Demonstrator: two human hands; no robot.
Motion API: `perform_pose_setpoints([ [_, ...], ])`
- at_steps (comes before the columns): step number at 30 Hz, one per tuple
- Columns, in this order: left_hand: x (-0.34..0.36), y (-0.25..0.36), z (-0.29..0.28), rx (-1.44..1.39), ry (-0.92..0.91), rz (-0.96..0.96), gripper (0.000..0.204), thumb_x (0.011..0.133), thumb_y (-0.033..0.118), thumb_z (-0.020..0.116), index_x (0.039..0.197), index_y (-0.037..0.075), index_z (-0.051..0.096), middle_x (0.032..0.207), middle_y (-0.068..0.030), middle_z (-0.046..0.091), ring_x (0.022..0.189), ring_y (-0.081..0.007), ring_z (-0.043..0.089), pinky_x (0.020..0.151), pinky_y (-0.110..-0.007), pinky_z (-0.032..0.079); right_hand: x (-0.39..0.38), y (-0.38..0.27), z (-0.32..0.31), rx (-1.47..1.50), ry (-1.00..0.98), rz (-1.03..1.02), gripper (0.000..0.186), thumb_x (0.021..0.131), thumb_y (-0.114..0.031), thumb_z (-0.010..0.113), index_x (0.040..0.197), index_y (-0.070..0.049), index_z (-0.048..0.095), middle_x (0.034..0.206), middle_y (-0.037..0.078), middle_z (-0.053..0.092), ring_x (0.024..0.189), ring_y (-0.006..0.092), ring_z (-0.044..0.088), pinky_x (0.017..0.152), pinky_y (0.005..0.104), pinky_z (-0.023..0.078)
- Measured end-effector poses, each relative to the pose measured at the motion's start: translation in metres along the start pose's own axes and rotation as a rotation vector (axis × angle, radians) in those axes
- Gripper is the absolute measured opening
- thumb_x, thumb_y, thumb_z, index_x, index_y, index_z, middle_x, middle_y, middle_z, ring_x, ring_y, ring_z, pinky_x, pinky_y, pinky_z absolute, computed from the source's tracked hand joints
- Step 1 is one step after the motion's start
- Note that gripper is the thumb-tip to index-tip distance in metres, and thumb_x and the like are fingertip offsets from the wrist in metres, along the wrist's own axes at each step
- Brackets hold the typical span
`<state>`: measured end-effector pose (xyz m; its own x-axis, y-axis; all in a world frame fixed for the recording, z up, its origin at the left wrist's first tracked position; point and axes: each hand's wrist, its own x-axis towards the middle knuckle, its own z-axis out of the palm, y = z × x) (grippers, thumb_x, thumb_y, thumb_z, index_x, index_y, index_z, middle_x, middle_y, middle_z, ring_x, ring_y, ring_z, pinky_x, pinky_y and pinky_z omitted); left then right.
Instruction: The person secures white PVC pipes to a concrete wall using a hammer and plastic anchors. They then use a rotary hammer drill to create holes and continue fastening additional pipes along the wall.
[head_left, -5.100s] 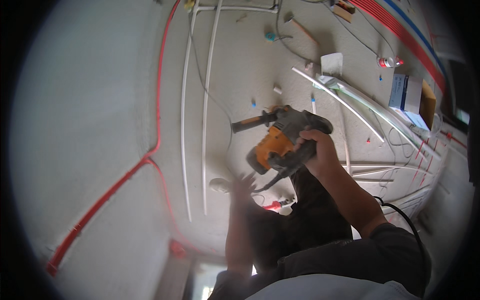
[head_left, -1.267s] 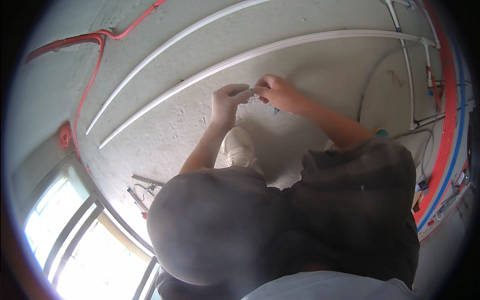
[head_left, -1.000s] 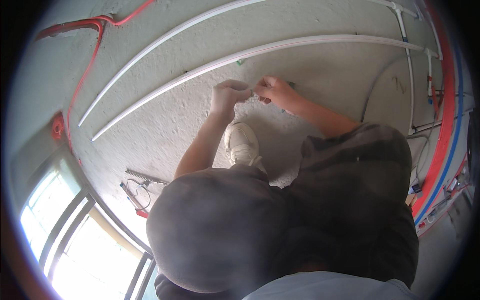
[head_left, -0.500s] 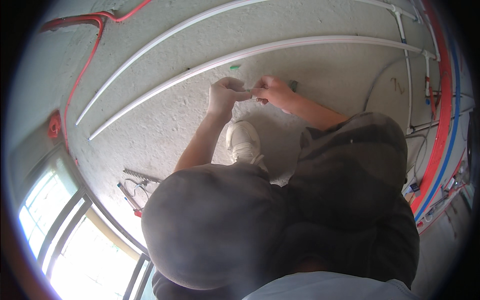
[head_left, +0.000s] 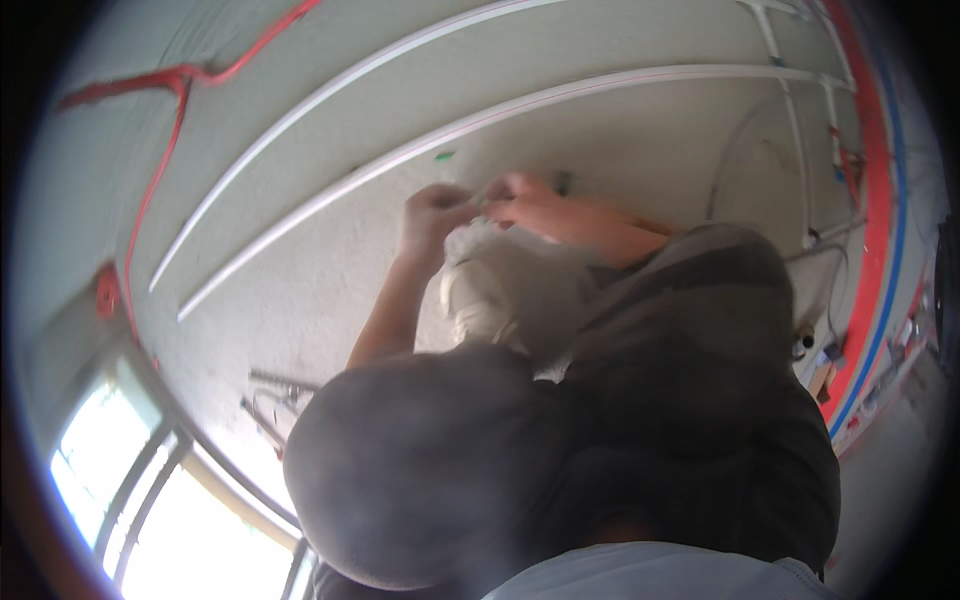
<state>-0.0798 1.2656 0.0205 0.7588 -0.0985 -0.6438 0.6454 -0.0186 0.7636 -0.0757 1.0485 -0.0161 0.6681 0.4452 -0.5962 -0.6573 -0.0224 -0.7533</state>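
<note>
My left hand (head_left: 432, 215) and my right hand (head_left: 525, 205) meet above the floor, just beyond the toe of a pale shoe (head_left: 478, 300). Both are closed in a pinch, fingertips almost touching. Whatever lies between them is too small and blurred to name. A whitish, lumpy patch shows just below the fingers; motion smears it. Slightly past my left hand, a small green piece (head_left: 445, 157) rests on the floor. A small dark object (head_left: 564, 182) lies beside my right wrist.
Two long white pipes (head_left: 400, 150) curve across the floor beyond my hands, joining fittings at the right. Red tubing (head_left: 150, 190) runs along the left. Red and blue lines (head_left: 878, 170) edge the right side. Tools (head_left: 270, 400) lie by my left knee, near a bright window (head_left: 180, 520).
The view has shifted and blurred. My hands appear slightly lower and further left, still pinched together. A whitish patch now shows beneath the fingers.
</note>
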Motion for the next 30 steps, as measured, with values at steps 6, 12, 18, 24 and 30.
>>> perform_pose_setpoints([
  [6,-0.012,-0.017,-0.008,0.165,0.006,0.014,0.031,0.080,0.009,0.091,0.100,-0.005,0.072,0.084,-0.0030,0.068,0.077,-0.0120,0.062,0.069,-0.028,0.051,0.007,0.015,0.009,-0.142,0.003,-0.038,0.019,0.084,-0.014,0.083,0.093,0.001,0.075,0.077,0.010,0.073,0.068,0.0172,0.069,0.063,0.0350,0.056],
  [12,-0.011,0.009,0.030,0.257,0.012,0.165,0.023,0.083,0.001,0.085,0.100,-0.003,0.070,0.087,-0.0030,0.066,0.078,-0.0125,0.061,0.070,-0.028,0.050,-0.005,0.016,0.008,-0.081,0.021,-0.061,0.029,0.087,-0.020,0.082,0.103,0.002,0.072,0.086,0.011,0.073,0.073,0.0181,0.070,0.066,0.0356,0.056],
  [18,-0.026,0.016,0.038,0.340,0.026,0.124,0.014,0.089,0.004,0.077,0.099,-0.003,0.071,0.087,-0.0031,0.067,0.080,-0.0142,0.063,0.074,-0.031,0.051,-0.008,0.020,-0.002,-0.010,0.058,-0.099,0.040,0.090,-0.026,0.082,0.114,0.002,0.068,0.095,0.012,0.073,0.079,0.0190,0.070,0.070,0.0361,0.057],
  [24,-0.021,-0.004,0.032,0.386,0.089,0.238,0.031,0.095,0.023,0.080,0.090,-0.007,0.072,0.080,-0.0077,0.071,0.076,-0.0160,0.063,0.071,-0.034,0.052,-0.028,0.010,-0.054,0.033,0.182,-0.142,0.050,0.093,-0.032,0.081,0.124,0.003,0.065,0.104,0.012,0.073,0.085,0.0199,0.070,0.074,0.0367,0.057],
  [30,-0.011,0.002,-0.016,0.212,0.082,0.176,0.014,0.094,0.005,0.067,0.089,-0.007,0.064,0.092,-0.0050,0.063,0.082,-0.0161,0.060,0.064,-0.032,0.050,-0.177,0.029,-0.298,0.214,1.101,-0.199,0.060,0.096,-0.038,0.081,0.134,0.004,0.061,0.113,0.013,0.073,0.091,0.0208,0.071,0.077,0.0372,0.057],
])
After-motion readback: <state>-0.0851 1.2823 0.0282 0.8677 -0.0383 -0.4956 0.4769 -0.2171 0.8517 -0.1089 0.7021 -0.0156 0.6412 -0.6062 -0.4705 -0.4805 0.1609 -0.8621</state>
